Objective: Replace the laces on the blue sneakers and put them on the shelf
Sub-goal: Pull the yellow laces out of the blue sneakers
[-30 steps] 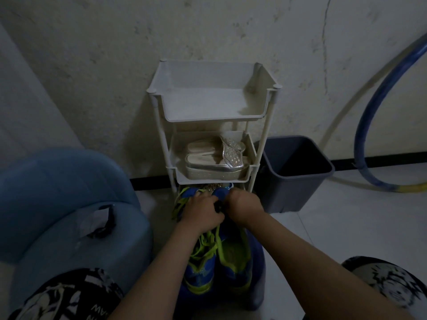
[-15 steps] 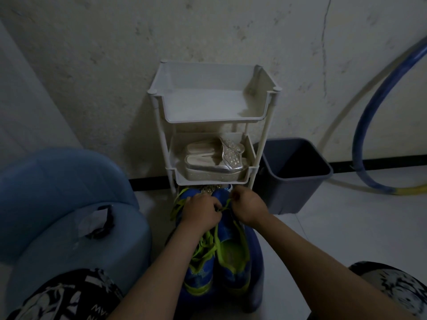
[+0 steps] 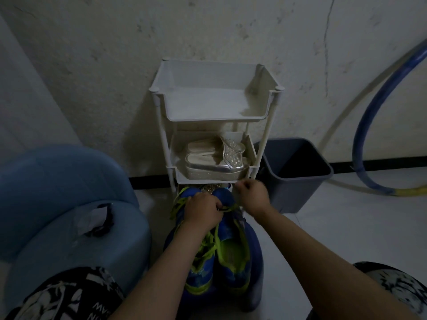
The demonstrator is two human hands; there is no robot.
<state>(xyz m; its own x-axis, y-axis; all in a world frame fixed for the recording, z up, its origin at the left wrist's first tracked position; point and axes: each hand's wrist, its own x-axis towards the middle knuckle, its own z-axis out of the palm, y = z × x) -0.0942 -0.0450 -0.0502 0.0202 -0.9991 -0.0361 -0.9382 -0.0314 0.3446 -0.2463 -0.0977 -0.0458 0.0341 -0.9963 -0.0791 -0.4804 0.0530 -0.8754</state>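
As you look down from the left, a large pale blue drum [image 3: 57,192] lies beside your knee, with a small torn label [image 3: 92,218] on its lower body.

Your left hand [image 3: 203,210] is next. Its fingers are curled tight round the yellow-green laces [image 3: 209,244] over the front of the left shoe, and loose loops of lace stick out to its left.

The blue sneakers [image 3: 231,255] sit side by side below your hands. Their toes point into the bottom of the white shelf [image 3: 215,116] and their heels point toward you. They rest on a dark blue rounded object [image 3: 255,245] that I cannot identify. They are not yet up on a tier.

On the shelf, the top tier is bare and the middle tier holds a pair of silver sandals [image 3: 217,160].

Your right hand [image 3: 253,196] is just beside the left but apart from it, hovering at the front lip of the middle tier above the right shoe's toe. Its fingers are curled in. A thin strand runs from the left hand toward it, but I cannot tell whether it actually pinches that strand.

Further right, a dark grey bin [image 3: 298,172] stands on the floor against the shelf's leg. A blue hoop [image 3: 360,146] leans on the wall.
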